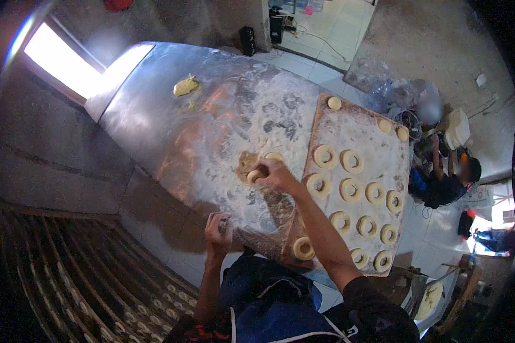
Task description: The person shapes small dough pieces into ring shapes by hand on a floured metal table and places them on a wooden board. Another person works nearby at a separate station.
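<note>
Over the floured metal table, my right hand (273,175) pinches a pale dough ring (254,176), its fingers closed on the ring's side. Just beyond the knuckles lies another round dough piece (274,155), partly covered by the hand. My left hand (218,230) is at the table's near edge with its fingers curled in; whether anything small is inside them is hidden. To the right, a floured wooden board (357,123) carries several dough rings (351,190) and, along its far side, a few flat dough rounds (334,103).
A yellow lump (186,86) sits on the far left of the metal table (146,108). Slatted racks (68,274) holding several rings stand at lower left. Another person (446,183) is low on the right, near plastic containers (429,103). A basin with yellowish contents (431,301) is at lower right.
</note>
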Action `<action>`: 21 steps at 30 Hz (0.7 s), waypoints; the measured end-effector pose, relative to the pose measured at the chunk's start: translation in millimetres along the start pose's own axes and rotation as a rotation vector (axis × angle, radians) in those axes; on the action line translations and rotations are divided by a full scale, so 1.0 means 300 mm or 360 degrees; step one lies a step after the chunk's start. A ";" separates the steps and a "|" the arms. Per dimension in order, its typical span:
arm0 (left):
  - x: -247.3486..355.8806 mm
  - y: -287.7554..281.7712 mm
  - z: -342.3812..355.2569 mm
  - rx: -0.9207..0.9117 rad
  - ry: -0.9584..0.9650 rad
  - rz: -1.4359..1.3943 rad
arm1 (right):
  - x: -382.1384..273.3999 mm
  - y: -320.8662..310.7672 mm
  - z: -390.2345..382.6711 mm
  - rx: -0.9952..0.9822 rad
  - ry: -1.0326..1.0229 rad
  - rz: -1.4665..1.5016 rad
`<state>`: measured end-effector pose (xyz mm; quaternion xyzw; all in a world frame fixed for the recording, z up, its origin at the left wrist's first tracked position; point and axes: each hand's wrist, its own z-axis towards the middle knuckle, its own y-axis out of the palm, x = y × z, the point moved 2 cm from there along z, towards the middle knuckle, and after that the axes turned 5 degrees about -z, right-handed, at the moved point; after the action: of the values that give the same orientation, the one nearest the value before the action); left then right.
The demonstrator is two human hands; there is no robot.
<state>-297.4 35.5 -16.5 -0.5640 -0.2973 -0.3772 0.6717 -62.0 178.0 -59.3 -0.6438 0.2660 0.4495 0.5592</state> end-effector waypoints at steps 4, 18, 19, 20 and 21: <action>-0.023 -0.044 0.040 -0.0053 0.0042 -0.0166 | -0.076 0.192 0.047 0.0286 -0.0145 -0.0944; -0.144 -0.003 0.154 -0.0174 -0.0367 -0.1024 | -0.343 0.334 -0.176 0.0565 0.0454 0.0410; -0.138 -0.012 0.153 -0.0206 -0.0316 -0.0967 | -0.368 0.341 -0.181 0.0597 0.0510 0.0391; -0.133 -0.023 0.151 -0.0181 -0.0301 -0.0875 | -0.400 0.346 -0.186 0.0636 0.0445 0.0271; -0.128 -0.030 0.148 -0.0233 -0.0297 -0.0993 | -0.427 0.353 -0.190 0.0645 0.0476 0.0224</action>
<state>-324.6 84.8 -35.0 -0.5248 -0.4881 -0.5316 0.4514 -193.7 78.0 0.5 -0.5578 0.4744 0.3247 0.5987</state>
